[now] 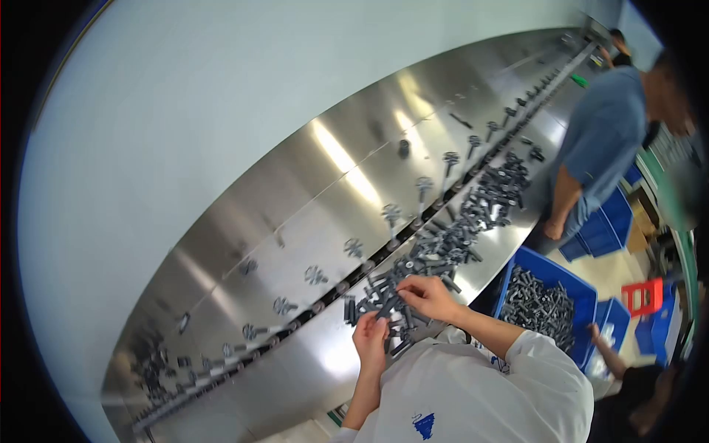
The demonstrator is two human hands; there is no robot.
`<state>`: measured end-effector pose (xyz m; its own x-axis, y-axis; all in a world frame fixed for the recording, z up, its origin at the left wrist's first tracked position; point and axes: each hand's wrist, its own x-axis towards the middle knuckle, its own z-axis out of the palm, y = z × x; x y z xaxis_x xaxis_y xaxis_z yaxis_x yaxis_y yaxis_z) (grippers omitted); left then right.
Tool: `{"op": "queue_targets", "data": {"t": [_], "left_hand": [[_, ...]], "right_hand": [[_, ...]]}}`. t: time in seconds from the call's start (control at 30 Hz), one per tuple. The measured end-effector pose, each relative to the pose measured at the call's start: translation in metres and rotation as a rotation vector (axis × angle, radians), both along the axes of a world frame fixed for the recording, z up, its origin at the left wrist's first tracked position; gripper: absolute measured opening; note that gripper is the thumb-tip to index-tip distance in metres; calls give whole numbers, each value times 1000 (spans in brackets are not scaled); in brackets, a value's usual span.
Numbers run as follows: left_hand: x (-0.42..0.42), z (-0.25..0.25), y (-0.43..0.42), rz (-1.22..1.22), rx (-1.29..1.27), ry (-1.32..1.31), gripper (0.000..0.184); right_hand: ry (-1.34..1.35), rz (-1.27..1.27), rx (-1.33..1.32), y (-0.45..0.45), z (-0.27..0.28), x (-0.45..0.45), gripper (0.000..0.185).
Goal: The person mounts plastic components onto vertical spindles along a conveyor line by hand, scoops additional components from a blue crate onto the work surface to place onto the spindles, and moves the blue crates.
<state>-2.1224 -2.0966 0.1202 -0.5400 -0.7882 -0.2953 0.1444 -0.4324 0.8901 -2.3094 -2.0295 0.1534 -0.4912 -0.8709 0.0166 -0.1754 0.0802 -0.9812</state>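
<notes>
A long pile of small dark grey parts (443,247) lies on the steel table (325,369) in front of me. Over the near end of the pile is my left hand (371,336), its fingers closed around a dark part. My right hand (428,295) is just to the right, fingers pinched together at the pile; what they hold is too small to make out. Beyond both hands runs a dark conveyor track (332,294), with grey parts with round, spoked heads (316,275) standing along it.
A blue bin (587,295) full of dark parts stands at the right below the table edge. A person in a blue shirt (605,125) stands beyond it. Another person's hand (594,332) is at the lower right. A red crate (642,297) is farther right.
</notes>
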Motion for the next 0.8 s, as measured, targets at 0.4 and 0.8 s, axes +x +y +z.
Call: {"op": "queue_targets", "data": {"t": [0.4,0.8], "left_hand": [[-69,-2,-46,6,-8,-148,27],[-78,-4,-43,-124,-109,-272,29]], "right_hand": [[427,-83,108,-33,-10,-38,47],[56,-223,118,-10,-5,-40,47]]}}
